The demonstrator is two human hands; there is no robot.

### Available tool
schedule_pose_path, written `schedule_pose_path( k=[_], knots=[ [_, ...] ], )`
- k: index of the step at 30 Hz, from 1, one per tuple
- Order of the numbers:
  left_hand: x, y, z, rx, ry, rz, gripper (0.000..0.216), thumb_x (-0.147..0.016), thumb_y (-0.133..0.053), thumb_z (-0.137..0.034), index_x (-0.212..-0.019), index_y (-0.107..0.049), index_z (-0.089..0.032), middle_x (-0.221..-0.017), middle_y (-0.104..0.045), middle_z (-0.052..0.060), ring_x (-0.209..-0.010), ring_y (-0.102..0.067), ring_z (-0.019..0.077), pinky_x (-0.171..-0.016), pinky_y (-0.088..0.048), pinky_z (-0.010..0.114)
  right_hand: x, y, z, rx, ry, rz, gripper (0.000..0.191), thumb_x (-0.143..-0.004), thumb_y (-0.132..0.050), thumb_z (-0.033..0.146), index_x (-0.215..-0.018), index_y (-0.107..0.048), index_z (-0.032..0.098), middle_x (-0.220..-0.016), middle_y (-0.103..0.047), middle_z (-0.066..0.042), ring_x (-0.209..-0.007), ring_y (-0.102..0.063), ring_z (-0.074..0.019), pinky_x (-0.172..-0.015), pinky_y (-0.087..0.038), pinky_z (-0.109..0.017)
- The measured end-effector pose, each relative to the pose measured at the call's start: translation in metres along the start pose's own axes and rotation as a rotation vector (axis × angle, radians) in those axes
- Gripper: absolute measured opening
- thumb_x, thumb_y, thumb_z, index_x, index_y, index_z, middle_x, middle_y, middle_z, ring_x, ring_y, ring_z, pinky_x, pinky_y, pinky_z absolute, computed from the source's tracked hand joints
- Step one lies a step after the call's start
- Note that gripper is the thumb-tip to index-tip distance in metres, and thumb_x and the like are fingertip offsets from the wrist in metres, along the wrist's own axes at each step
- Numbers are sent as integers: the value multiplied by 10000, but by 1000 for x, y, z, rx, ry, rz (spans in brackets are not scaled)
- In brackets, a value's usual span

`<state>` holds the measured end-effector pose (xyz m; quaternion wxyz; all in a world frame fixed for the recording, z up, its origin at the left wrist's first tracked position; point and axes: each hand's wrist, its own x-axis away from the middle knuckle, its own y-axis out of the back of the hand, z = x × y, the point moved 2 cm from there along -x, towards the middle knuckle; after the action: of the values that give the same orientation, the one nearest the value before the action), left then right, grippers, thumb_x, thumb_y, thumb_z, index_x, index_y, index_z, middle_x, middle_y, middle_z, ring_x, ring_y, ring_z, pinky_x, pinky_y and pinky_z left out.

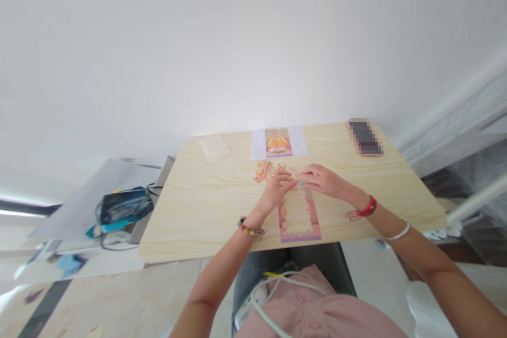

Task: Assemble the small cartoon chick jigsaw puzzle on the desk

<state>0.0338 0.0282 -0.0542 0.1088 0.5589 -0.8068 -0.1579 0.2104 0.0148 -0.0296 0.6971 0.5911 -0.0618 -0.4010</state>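
Note:
A jigsaw puzzle border [315, 220], pink and purple with a hollow middle, lies near the table's front edge. At its upper end my left hand [276, 191] has thumb and forefinger pinched together; whatever is between them is too small to make out. Facing it, my right hand [328, 181] closes its fingertips on a small greyish puzzle piece. The fingertips of both hands almost meet there. Just beyond, a heap of loose puzzle pieces [263, 171] in orange and pink lies on the table, with more pieces partly behind my left fingers.
A printed picture of a yellow figure [278, 143] on white paper [300, 141] lies by the wall. A phone [365, 138] rests at the back right of the wooden table [198, 211]. A pale, thin sheet [214, 147] is at the back left. Beside the table sits a dark bag [125, 207].

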Motion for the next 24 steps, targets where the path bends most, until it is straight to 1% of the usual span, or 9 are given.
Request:
schedule_pose_path(
  k=[2, 5, 8, 11, 13, 14, 17, 20, 24],
  knots=[
    [1, 0, -1, 33, 29, -58, 149, -740, -578, -268, -658, -631, -155, -994, -549, 64, -959, -520, 181, -675, -448, 247, 2, 0, 5, -5, -81, -79, 294, -836, -472, 342, -1068, -562, 185, -889, -549, -80, -837, -512, -184, -746, -455, -337],
    [3, -1, -3, 64, 33, -117, 180, -741, -571, -286, -632, -620, -152, -976, -560, 65, -960, -520, 187, -709, -444, 266, 5, -1, 14, 34, -199, -213, 244, -815, -505, 345, -975, -590, 183, -860, -547, -77, -828, -514, -191, -744, -452, -344],
    [6, -5, -4, 58, -3, -144, 205, -755, -554, -288, -609, -607, -154, -944, -570, 56, -940, -526, 179, -768, -432, 290, 5, -3, 21, 107, -217, -253, 183, -827, -488, 298, -870, -613, 171, -819, -545, -77, -782, -510, -185, -711, -439, -330],
    [7, -7, -3, 12, -58, -139, 207, -774, -534, -278, -620, -603, -158, -890, -577, 50, -923, -527, 176, -795, -426, 309, 5, -4, 23, 173, -179, -214, 175, -831, -480, 272, -834, -618, 165, -809, -546, -79, -759, -501, -181, -692, -418, -323],
    [9, -8, -1, -66, -117, -144, 128, -767, -552, -251, -702, -618, -163, -867, -567, 47, -912, -523, 175, -819, -420, 326, 7, -6, 21, 191, -170, -178, 173, -830, -481, 270, -847, -616, 164, -809, -546, -77, -760, -496, -181, -694, -407, -321],
    [10, -8, 0, -121, -155, -155, 86, -757, -568, -233, -766, -624, -167, -882, -555, 49, -914, -516, 175, -834, -415, 335, 8, -7, 19, 187, -169, -160, 172, -829, -483, 271, -854, -614, 162, -809, -545, -76, -763, -495, -180, -697, -404, -319],
    [14, -10, 2, -314, -275, -161, 152, -744, -586, -189, -894, -617, -192, -1003, -490, 63, -939, -489, 177, -858, -409, 352, 13, -14, 13, 151, -161, -100, 169, -822, -493, 270, -864, -610, 157, -826, -548, -74, -779, -498, -176, -716, -400, -314],
    [17, -14, 4, -469, -335, -101, 127, -768, -548, -168, -863, -623, -206, -1042, -457, 64, -957, -474, 184, -842, -426, 355, 18, -23, 9, 144, -147, -28, 169, -824, -486, 260, -867, -611, 156, -837, -550, -75, -800, -497, -180, -736, -394, -320],
    [16, -20, 8, -606, -327, -45, 150, -794, -495, -148, -850, -625, -194, -1014, -479, 76, -981, -470, 201, -838, -429, 372, 19, -31, 6, 174, -159, 43, 187, -838, -462, 261, -853, -615, 155, -835, -548, -81, -803, -489, -187, -734, -387, -329]
  ],
)
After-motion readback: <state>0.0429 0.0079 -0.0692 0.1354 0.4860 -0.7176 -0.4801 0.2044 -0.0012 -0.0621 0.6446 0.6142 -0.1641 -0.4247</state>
